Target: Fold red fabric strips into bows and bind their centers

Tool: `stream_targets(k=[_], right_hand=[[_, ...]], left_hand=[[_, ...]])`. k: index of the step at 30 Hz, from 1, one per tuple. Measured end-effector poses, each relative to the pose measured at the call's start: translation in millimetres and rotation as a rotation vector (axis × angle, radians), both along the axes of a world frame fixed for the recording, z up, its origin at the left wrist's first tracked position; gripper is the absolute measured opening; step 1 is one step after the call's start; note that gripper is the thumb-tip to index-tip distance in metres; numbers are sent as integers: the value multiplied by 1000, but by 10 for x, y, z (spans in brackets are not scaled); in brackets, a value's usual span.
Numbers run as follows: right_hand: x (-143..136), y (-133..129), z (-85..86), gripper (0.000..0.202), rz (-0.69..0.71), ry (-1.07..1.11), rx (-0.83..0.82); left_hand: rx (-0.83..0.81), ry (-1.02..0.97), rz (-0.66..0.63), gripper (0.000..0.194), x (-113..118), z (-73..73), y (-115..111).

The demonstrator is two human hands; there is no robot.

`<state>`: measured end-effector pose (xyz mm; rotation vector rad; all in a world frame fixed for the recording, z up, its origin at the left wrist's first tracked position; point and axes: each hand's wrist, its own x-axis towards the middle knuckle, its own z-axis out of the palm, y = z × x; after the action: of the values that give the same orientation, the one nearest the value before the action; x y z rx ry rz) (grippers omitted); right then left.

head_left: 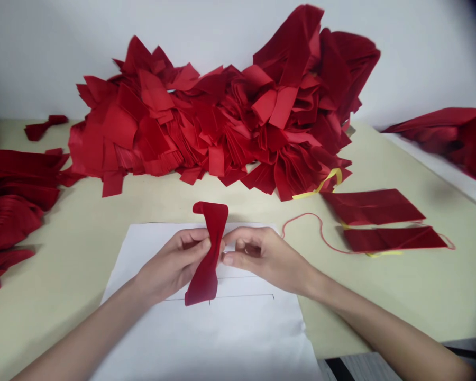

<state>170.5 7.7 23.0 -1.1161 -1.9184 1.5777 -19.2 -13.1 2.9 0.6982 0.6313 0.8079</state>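
My left hand (182,256) pinches a strip of red velvety fabric (211,254) by its narrow middle. The strip stands nearly upright, gathered at the waist into a bow shape, with its top corner curled over. At the right side of that waist is my right hand (257,251), its thumb and forefinger bent in towards the gathers and the other fingers curled. Whatever its fingertips hold is hidden or too small to make out. Both hands are above a white paper sheet (206,338) with thin black ruled lines.
A large heap of folded red fabric pieces (206,121) rises along the wall. More red fabric (16,196) lies at left and at far right. Two flat red pieces (375,206) lie on the table (381,296) at right, beside a loose red cord (321,233) and yellow ribbon (329,180).
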Motion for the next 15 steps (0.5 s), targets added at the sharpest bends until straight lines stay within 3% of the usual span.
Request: stream_targets(k=[5, 10, 15], right_hand=[[39, 29, 6, 22, -17, 15, -90], [105, 86, 24, 17, -27, -104, -4], [129, 113, 160, 16, -133, -48, -12]], left_hand=[[9, 38, -8, 22, -4, -32, -3], [-12, 38, 30, 18, -14, -67, -6], [-27, 88, 81, 19, 17, -12, -4]])
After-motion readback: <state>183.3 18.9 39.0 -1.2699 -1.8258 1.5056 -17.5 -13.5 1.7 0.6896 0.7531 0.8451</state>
